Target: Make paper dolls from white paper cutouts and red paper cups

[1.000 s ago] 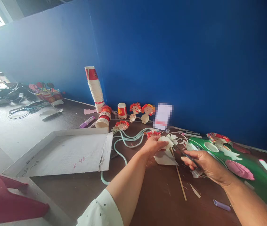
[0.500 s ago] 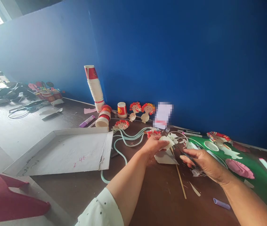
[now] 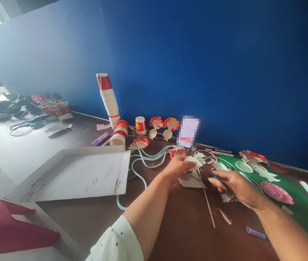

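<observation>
To the right of the white tray (image 3: 72, 177), the left hand (image 3: 180, 168) is clamped on a cream paper piece (image 3: 197, 164). Farther right of the tray, the right hand (image 3: 231, 185) grips the scissors (image 3: 208, 170), blades at the paper piece. Also right of the tray, a wooden stick (image 3: 209, 209) lies on the table (image 3: 175, 232). Behind the tray, a cup stack (image 3: 109, 103) leans.
</observation>
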{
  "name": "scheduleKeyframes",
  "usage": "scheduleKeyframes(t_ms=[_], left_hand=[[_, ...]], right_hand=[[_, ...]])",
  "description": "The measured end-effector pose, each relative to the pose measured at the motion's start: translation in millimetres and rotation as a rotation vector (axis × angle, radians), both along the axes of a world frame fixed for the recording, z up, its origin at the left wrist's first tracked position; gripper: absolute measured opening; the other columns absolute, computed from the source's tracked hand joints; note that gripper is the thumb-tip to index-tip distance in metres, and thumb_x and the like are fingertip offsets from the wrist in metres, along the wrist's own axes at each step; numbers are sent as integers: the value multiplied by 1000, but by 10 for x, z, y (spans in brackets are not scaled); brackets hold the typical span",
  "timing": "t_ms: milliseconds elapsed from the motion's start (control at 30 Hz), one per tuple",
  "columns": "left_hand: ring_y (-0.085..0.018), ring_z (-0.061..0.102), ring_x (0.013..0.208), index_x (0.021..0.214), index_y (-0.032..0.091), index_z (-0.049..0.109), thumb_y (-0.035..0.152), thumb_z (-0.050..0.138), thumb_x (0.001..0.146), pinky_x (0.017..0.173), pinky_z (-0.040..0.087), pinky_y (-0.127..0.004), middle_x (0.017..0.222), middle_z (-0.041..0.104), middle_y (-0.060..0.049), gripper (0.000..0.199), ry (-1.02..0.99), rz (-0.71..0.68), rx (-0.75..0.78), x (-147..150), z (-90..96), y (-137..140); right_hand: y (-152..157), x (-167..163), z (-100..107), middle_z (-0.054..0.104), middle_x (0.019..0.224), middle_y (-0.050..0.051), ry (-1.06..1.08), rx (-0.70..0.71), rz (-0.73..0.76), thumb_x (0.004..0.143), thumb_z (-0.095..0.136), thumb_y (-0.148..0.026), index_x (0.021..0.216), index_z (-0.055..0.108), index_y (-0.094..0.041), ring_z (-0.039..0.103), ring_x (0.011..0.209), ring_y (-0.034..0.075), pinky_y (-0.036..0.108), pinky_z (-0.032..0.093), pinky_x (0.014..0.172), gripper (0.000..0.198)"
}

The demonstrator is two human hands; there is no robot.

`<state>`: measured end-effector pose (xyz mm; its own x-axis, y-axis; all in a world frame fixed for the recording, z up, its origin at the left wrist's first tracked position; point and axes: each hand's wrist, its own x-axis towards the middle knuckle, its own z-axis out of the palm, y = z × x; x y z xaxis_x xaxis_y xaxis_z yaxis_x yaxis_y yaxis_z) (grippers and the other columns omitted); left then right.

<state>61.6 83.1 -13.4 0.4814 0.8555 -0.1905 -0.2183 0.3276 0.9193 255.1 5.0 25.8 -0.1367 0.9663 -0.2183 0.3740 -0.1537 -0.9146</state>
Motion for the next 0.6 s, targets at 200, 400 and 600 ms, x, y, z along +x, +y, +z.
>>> scheduleKeyframes(t_ms=[200, 400, 600], left_hand=[[-11, 58, 61, 87, 11, 70, 31, 74, 66, 58, 45, -22, 73, 65, -5, 29, -2, -9, -1, -2, -27, 13], [-10, 54, 54, 88, 13, 67, 36, 78, 63, 52, 43, -22, 70, 62, -4, 35, -62, -13, 12, -1, -10, -5], [-9, 51, 49, 90, 14, 66, 40, 80, 61, 45, 41, -21, 67, 59, -1, 42, -26, 9, -1, 0, 43, -20]], right_hand=[[12, 21, -33, 51, 63, -1, 4, -10, -7, 67, 79, -53, 74, 71, -17, 39, 56, 9, 21, 28, 46, 38], [17, 78, -118, 52, 64, -1, 62, -27, 3, 72, 72, -61, 105, 73, -19, 41, 56, 10, 20, 26, 43, 54], [53, 17, -167, 63, 79, 5, 265, 17, -209, 68, 80, -51, 110, 72, -22, 51, 68, 14, 18, 31, 43, 52]])
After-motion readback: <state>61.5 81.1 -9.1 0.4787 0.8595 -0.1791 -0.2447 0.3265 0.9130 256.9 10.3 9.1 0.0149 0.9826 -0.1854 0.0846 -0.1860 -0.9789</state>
